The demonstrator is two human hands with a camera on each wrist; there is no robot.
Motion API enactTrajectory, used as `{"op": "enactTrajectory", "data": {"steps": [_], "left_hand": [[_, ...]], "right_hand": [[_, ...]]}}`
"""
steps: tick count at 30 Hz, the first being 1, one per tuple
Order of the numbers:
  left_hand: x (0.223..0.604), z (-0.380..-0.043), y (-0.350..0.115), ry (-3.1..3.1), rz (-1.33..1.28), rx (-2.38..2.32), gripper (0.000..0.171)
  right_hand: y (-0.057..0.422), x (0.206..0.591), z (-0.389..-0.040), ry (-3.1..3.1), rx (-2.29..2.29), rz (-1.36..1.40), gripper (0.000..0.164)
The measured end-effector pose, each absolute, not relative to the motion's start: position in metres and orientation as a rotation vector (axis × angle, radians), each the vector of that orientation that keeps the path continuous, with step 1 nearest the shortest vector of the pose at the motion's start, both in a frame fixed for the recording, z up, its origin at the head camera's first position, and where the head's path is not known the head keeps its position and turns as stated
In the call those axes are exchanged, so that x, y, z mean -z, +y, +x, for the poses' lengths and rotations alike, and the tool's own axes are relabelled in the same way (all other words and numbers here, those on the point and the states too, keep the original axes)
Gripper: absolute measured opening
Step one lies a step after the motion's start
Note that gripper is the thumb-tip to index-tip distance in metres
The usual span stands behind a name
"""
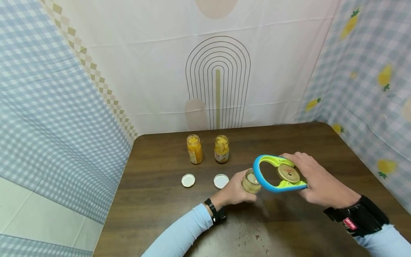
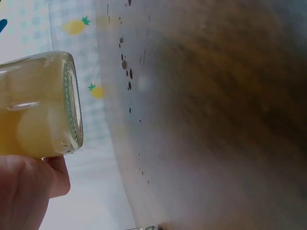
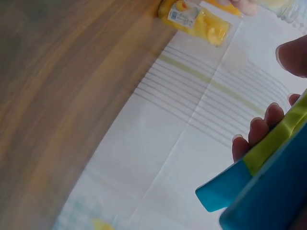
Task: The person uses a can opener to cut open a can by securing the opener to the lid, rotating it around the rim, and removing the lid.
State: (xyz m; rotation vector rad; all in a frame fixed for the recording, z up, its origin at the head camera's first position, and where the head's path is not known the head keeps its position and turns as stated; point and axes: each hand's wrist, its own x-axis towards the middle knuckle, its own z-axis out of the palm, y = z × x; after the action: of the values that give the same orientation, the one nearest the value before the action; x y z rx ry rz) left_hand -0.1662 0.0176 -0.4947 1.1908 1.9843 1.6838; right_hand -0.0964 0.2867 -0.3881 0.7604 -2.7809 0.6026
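Note:
My left hand point(image 1: 237, 189) grips a glass jar point(image 1: 251, 185) with pale contents, its open mouth up. Seen in the left wrist view, the same jar point(image 2: 36, 105) has its base off the table. To the right, my right hand point(image 1: 316, 178) holds a blue and lime-green jar opener point(image 1: 258, 177). A gold-coloured lid point(image 1: 288, 173) sits between the opener's green inner grips. The blue end of the opener overlaps the jar's rim in the head view. Up close in the right wrist view, fingertips point(image 3: 258, 129) curl round the green part of the opener.
Two lidless jars stand toward the back of the brown table point(image 1: 154, 214): one with orange contents point(image 1: 194, 151), one with yellow fruit pieces point(image 1: 221, 152). In front of them lie two white-faced lids, a left one point(image 1: 188, 180) and a right one point(image 1: 220, 181). Patterned cloths point(image 1: 154, 78) hang around the table.

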Motion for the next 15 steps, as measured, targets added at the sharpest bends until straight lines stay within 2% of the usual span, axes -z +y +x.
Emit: {"op": "enactTrajectory", "data": {"steps": [15], "left_hand": [[0.497,-0.174,0.017,2.129,0.972,-1.66,0.058]], "right_hand": [[0.307,0.403,-0.067,-2.82,-0.572,0.607,0.111]]}}
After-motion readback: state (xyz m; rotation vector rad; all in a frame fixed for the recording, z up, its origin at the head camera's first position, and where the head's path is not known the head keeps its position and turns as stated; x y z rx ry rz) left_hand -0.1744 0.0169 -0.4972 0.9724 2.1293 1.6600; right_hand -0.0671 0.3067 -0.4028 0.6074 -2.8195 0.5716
